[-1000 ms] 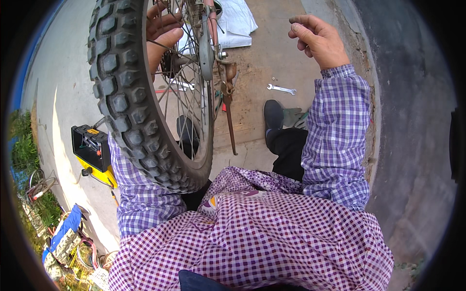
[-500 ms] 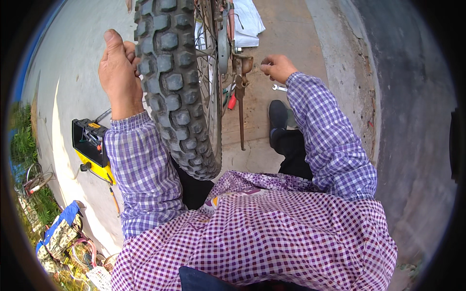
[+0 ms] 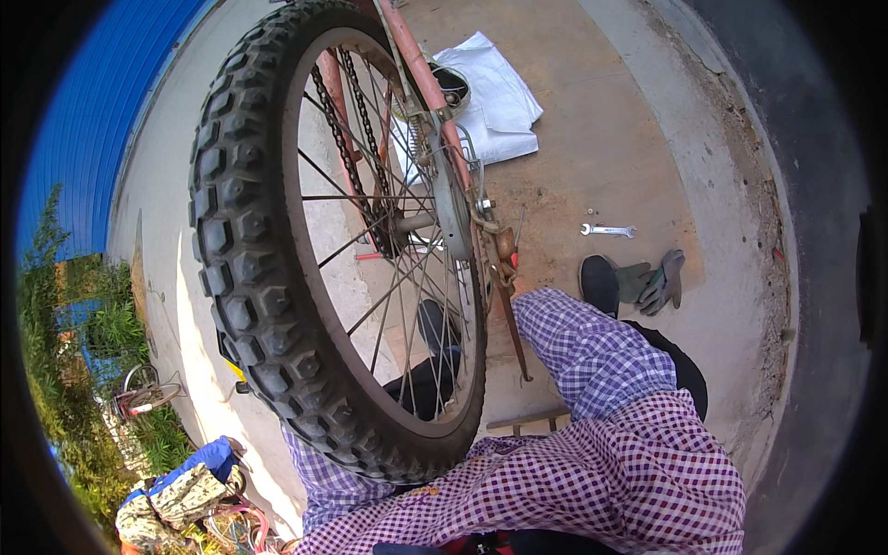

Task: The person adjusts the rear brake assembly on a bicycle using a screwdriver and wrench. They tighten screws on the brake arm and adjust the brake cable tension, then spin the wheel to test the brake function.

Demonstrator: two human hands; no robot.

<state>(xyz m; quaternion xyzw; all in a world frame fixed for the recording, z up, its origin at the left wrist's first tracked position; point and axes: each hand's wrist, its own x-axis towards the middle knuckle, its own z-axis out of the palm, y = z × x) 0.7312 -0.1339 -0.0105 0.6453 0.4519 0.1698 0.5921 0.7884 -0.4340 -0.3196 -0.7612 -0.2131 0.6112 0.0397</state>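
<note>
A bicycle's rear wheel with a knobbly black tyre [image 3: 242, 250] fills the middle, tilted, its spokes and chain [image 3: 375, 176] in plain sight. Pinkish frame tubes [image 3: 425, 69] run up from the hub. A rusty kickstand [image 3: 515, 338] points down on the wheel's right side. My right sleeve [image 3: 592, 356] reaches up to the kickstand, and the hand beyond its cuff is out of sight. Only a piece of my left sleeve [image 3: 324, 481] shows beneath the tyre; the wheel hides that hand.
On the ground to the right lie an open-ended wrench [image 3: 609, 230] and grey gloves [image 3: 660, 285], beside my shoe [image 3: 599, 285]. White sheets [image 3: 504, 111] with a round container [image 3: 451, 88] lie ahead. Leftward are a mostly hidden yellow toolbox [image 3: 231, 365] and a blue-and-camouflage bundle [image 3: 190, 490].
The wheel now appears tilted and further left, showing its side. Both hands have gone from sight; my left was beside the tyre, my right near the kickstand. The gloves have come into view.
</note>
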